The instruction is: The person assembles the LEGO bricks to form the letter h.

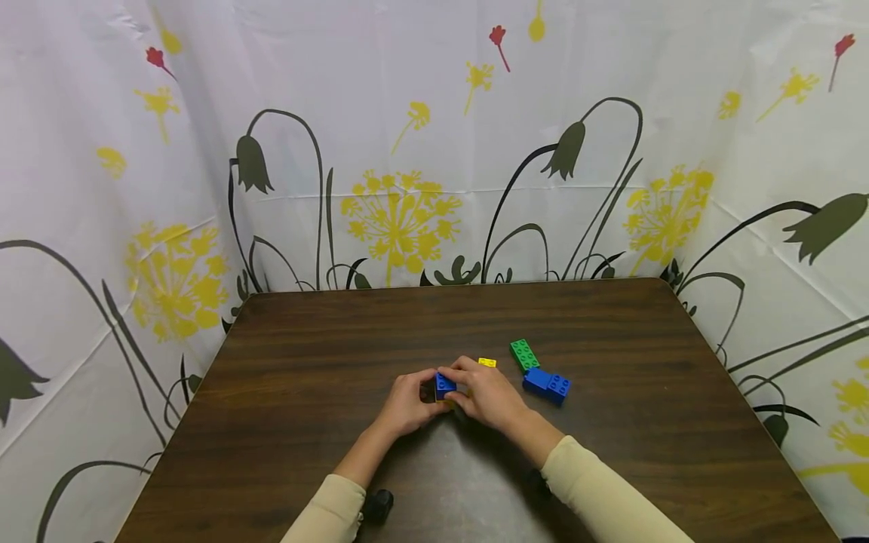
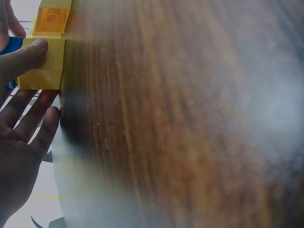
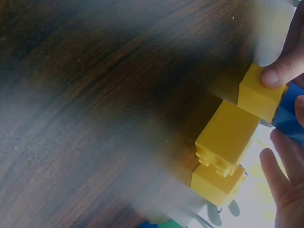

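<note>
A blue building brick (image 1: 445,386) sits atop a yellow brick (image 3: 260,95), between the two hands, near the middle of the table. My left hand (image 1: 406,407) holds the yellow brick, its thumb (image 2: 33,53) across the near face and other fingers behind. With thumb and fingers, my right hand (image 1: 490,394) pinches the blue brick from the right. Whether the two bricks are fully joined cannot be made out. Two more yellow bricks (image 3: 228,135) stand just right of the held pair, mostly hidden by the right hand in the head view.
To the right lie a green brick (image 1: 524,354) and blue bricks (image 1: 546,385) close together. A brown wood-grain table (image 1: 305,339) carries everything. Behind and beside it hangs a white flowered curtain (image 1: 407,68). Small black objects sit by both wrists.
</note>
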A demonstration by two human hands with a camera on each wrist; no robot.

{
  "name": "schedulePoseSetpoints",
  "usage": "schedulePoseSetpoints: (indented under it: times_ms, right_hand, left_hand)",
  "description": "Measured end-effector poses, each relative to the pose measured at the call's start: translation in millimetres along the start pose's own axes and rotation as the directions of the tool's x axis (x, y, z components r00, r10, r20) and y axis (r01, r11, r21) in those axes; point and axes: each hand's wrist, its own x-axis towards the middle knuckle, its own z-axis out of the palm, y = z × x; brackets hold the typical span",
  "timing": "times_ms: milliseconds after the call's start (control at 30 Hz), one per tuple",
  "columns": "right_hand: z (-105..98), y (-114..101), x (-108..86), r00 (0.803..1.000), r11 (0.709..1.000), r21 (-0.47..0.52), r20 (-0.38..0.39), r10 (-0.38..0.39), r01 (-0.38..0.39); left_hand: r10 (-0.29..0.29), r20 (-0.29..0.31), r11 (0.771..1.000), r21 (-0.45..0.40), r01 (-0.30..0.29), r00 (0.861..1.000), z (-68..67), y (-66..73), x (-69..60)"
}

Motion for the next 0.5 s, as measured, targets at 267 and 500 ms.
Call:
schedulePoseSetpoints:
  times_ms: [267,500]
  right_hand:
    - [1.2,-0.3,1.5,1.0,0.999,-0.033,0.003,-0.012,0.012]
    - [-2.2,-2.5,3.7,0.999,0.999,-0.051,0.035,0.016,-0.014]
  left_hand:
    - [0.002,-0.023,1.0,0.013,-0.002,1.0,-0.1,0.1,-0.4]
    - [-0.011,-0.013,1.0,0.011,0.011,1.0,0.1,-1.0,1.4]
